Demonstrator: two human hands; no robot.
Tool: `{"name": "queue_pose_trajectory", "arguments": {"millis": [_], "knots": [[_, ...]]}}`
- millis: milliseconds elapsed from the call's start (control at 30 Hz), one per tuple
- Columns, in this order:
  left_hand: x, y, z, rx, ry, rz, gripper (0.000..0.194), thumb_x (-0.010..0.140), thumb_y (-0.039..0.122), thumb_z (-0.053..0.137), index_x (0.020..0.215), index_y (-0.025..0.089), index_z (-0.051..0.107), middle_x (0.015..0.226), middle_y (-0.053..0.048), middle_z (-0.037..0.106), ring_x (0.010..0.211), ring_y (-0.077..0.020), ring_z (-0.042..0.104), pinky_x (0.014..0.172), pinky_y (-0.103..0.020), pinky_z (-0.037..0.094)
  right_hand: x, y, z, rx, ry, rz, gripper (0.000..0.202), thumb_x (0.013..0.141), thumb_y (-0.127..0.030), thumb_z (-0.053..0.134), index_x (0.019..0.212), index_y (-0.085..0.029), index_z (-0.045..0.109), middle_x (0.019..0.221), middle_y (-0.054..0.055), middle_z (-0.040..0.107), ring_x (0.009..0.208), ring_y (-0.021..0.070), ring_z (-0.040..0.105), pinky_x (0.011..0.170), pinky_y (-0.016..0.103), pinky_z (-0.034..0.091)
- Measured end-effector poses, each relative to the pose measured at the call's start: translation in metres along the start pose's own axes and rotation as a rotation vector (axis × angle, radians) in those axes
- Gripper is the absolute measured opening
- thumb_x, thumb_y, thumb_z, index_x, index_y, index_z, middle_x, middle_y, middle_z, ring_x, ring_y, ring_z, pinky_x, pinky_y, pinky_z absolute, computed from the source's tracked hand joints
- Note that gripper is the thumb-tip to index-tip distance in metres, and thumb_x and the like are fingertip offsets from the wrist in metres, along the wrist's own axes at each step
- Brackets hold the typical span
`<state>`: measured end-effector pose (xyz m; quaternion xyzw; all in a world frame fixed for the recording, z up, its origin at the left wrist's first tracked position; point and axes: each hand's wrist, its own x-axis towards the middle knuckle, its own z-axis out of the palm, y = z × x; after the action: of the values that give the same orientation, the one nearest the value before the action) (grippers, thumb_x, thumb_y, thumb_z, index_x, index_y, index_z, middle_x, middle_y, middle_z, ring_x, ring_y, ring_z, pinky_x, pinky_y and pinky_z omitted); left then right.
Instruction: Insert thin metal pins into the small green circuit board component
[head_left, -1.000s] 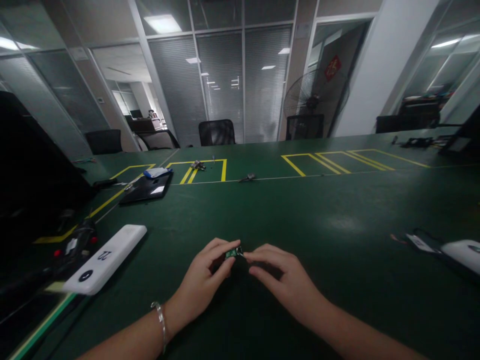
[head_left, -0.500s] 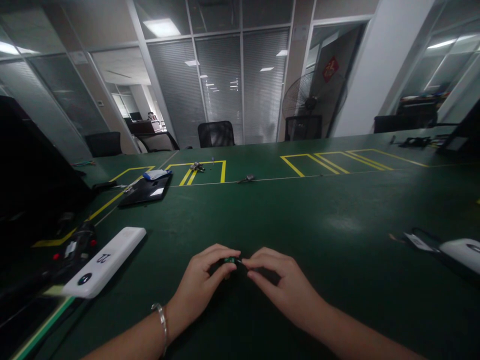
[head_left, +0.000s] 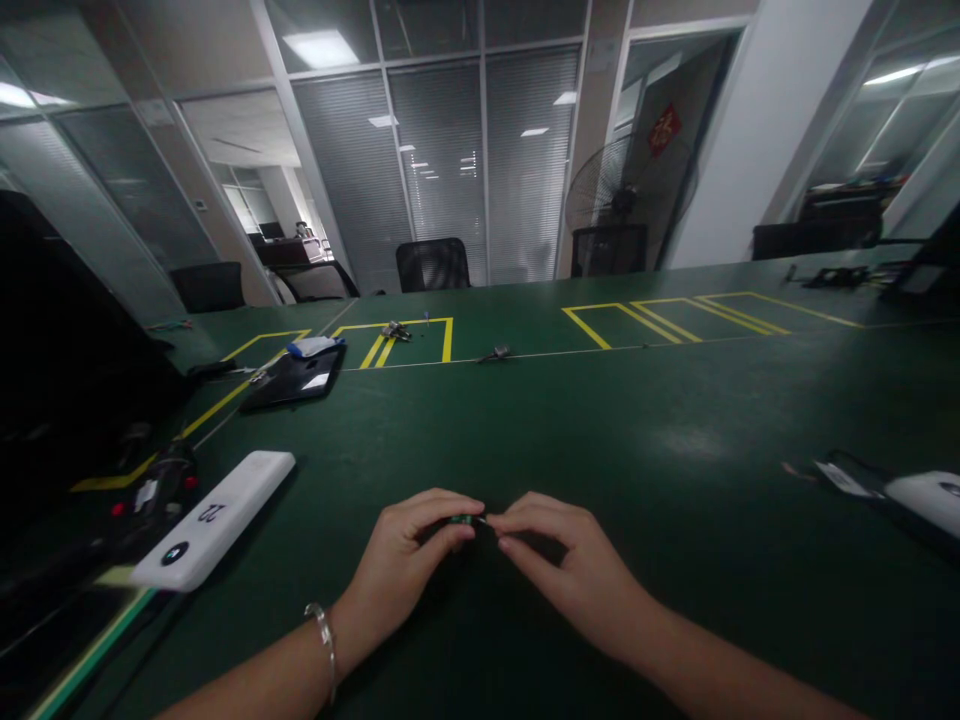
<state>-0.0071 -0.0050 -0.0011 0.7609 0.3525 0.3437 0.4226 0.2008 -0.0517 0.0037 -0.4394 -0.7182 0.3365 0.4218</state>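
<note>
1. From my end, the small green piece (head_left: pixel 462 519) sits low in the middle of the frame, pinched between thumb and forefinger of the left hand (head_left: pixel 409 545). It looks like a bit of circuit board, but the fingers cover most of it.

2. The right hand (head_left: pixel 574 555) is just to its right, fingers curled, forefinger tip at a thin part (head_left: pixel 482 520) that bridges the gap between the hands. I cannot tell whether that hand grips it or only touches it, nor whether it is fixed to the green piece.

3. I would let the left hand act as the clamp: a firm grip by the edges, without bending what could be a fragile board.

4. With the right, I would make only small fingertip moves in line with the thin part, as a sideways pull could bend it.

5. I see the green piece nearly edge-on here, so I would tip its face up toward the camera before adding force.

6. Both hands are above the green table (head_left: pixel 637 420); I would steady the wrists on it if they tremble. The white device (head_left: pixel 214 520) at lower left is well apart from the fingers.
</note>
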Motion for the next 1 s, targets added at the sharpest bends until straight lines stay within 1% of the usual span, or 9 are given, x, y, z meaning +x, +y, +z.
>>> {"name": "queue_pose_trajectory", "arguments": {"millis": [133, 200, 467, 600, 700, 867, 933, 1000], "knots": [[-0.0007, 0.0002, -0.0008, 0.03, -0.004, 0.017, 0.021, 0.087, 0.019, 0.062, 0.104, 0.028, 0.072, 0.1, -0.004, 0.071, 0.088, -0.0178, 0.066, 0.078, -0.027, 0.052, 0.0006, -0.0001, -0.0006, 0.006, -0.003, 0.009, 0.025, 0.087, -0.012, 0.06, 0.104, -0.025, 0.072, 0.09, 0.003, 0.068, 0.083, 0.0161, 0.064, 0.075, 0.029, 0.049], [-0.0005, 0.0005, -0.0012, 0.019, -0.015, 0.014, 0.021, 0.087, 0.018, 0.063, 0.104, 0.028, 0.072, 0.101, -0.004, 0.071, 0.091, -0.0183, 0.066, 0.079, -0.027, 0.052, 0.001, 0.0, -0.0014, 0.022, -0.013, 0.011, 0.024, 0.087, -0.012, 0.061, 0.104, -0.024, 0.072, 0.089, 0.003, 0.068, 0.082, 0.0161, 0.064, 0.074, 0.028, 0.049], [0.0023, 0.0042, -0.0008, -0.092, -0.028, -0.055, 0.02, 0.085, 0.017, 0.064, 0.1, 0.025, 0.074, 0.1, -0.005, 0.072, 0.091, -0.02, 0.066, 0.08, -0.029, 0.051, 0.0009, -0.0016, -0.0014, 0.079, -0.022, 0.02, 0.024, 0.087, -0.012, 0.061, 0.103, -0.025, 0.073, 0.09, 0.003, 0.068, 0.084, 0.0164, 0.064, 0.075, 0.029, 0.049], [0.0014, 0.0053, 0.0004, -0.149, -0.043, -0.079, 0.018, 0.085, 0.018, 0.064, 0.098, 0.024, 0.075, 0.098, -0.005, 0.072, 0.091, -0.0201, 0.066, 0.082, -0.03, 0.05, 0.0007, -0.0027, -0.0013, 0.097, -0.028, 0.046, 0.022, 0.087, -0.014, 0.061, 0.103, -0.024, 0.073, 0.09, 0.003, 0.068, 0.082, 0.0161, 0.064, 0.072, 0.028, 0.049], [0.0011, 0.0043, 0.0014, -0.149, -0.041, -0.093, 0.018, 0.086, 0.018, 0.064, 0.099, 0.023, 0.074, 0.097, -0.005, 0.07, 0.09, -0.0196, 0.065, 0.081, -0.029, 0.05, 0.0005, -0.0018, -0.0011, 0.08, -0.024, 0.056, 0.021, 0.088, -0.016, 0.061, 0.103, -0.024, 0.072, 0.089, 0.003, 0.068, 0.08, 0.0161, 0.063, 0.07, 0.028, 0.049], [0.0015, 0.0009, 0.0027, -0.128, -0.014, -0.091, 0.019, 0.088, 0.021, 0.059, 0.104, 0.022, 0.071, 0.098, -0.006, 0.062, 0.075, -0.0152, 0.06, 0.067, -0.027, 0.05, 0.0007, 0.0023, 0.0004, 0.051, 0.03, 0.09, 0.02, 0.088, -0.018, 0.06, 0.102, -0.023, 0.072, 0.088, 0.004, 0.067, 0.079, 0.0164, 0.063, 0.07, 0.029, 0.049], [0.0015, 0.0001, 0.003, -0.109, -0.02, -0.097, 0.019, 0.089, 0.022, 0.058, 0.104, 0.021, 0.07, 0.097, -0.005, 0.06, 0.074, -0.0147, 0.059, 0.067, -0.027, 0.05, 0.0003, 0.0048, 0.0008, 0.069, 0.06, 0.107, 0.02, 0.088, -0.02, 0.06, 0.104, -0.022, 0.071, 0.087, 0.003, 0.067, 0.076, 0.0157, 0.062, 0.067, 0.029, 0.049], [0.0014, -0.0003, 0.0033, -0.106, -0.037, -0.113, 0.02, 0.089, 0.021, 0.058, 0.106, 0.021, 0.068, 0.098, -0.005, 0.061, 0.08, -0.0158, 0.06, 0.071, -0.027, 0.049, -0.0003, 0.0069, 0.0006, 0.112, 0.086, 0.139, 0.02, 0.089, -0.023, 0.059, 0.105, -0.022, 0.07, 0.089, 0.003, 0.067, 0.075, 0.0151, 0.062, 0.065, 0.027, 0.049]]}}
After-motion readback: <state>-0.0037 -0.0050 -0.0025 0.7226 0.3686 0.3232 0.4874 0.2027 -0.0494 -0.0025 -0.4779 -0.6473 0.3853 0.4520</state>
